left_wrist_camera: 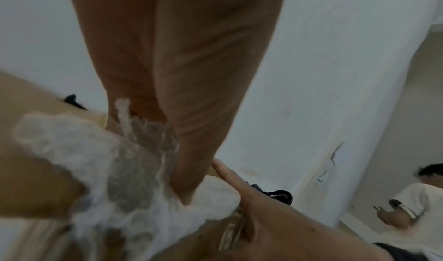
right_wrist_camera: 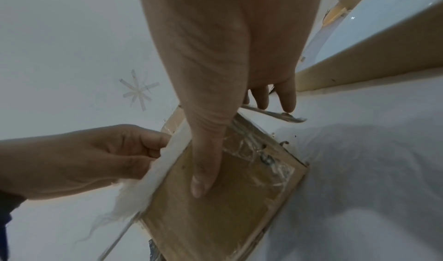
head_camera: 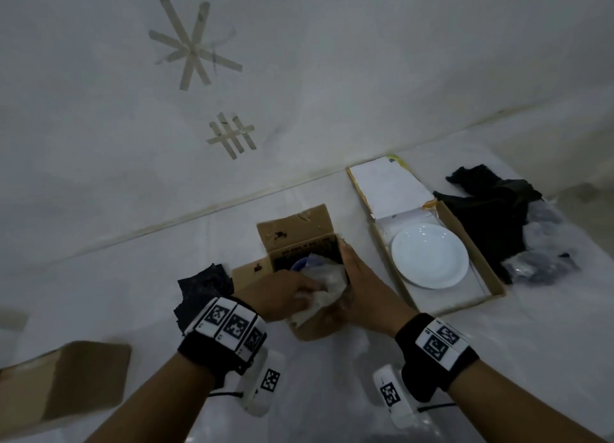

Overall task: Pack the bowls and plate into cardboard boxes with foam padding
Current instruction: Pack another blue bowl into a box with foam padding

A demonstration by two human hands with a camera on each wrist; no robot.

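Observation:
A small open cardboard box (head_camera: 299, 240) stands at the centre of the white surface, with a blue bowl (head_camera: 305, 263) partly visible inside. My left hand (head_camera: 285, 296) grips a wad of white foam padding (head_camera: 329, 286) at the box's mouth; in the right wrist view its curled fingers (right_wrist_camera: 143, 145) pinch the padding (right_wrist_camera: 163, 162). My right hand (head_camera: 362, 283) lies flat along the box's right side, thumb (right_wrist_camera: 203, 160) straight on the cardboard (right_wrist_camera: 227, 217). A white plate (head_camera: 430, 260) lies in a flat box (head_camera: 461, 304) to the right.
Black cloth (head_camera: 491, 216) and clear wrapping (head_camera: 545, 253) are heaped right of the flat box. A dark scrap (head_camera: 202, 293) lies left of the small box. Another cardboard box (head_camera: 66, 382) sits at the near left. A seated person (left_wrist_camera: 412, 204) is off to the side.

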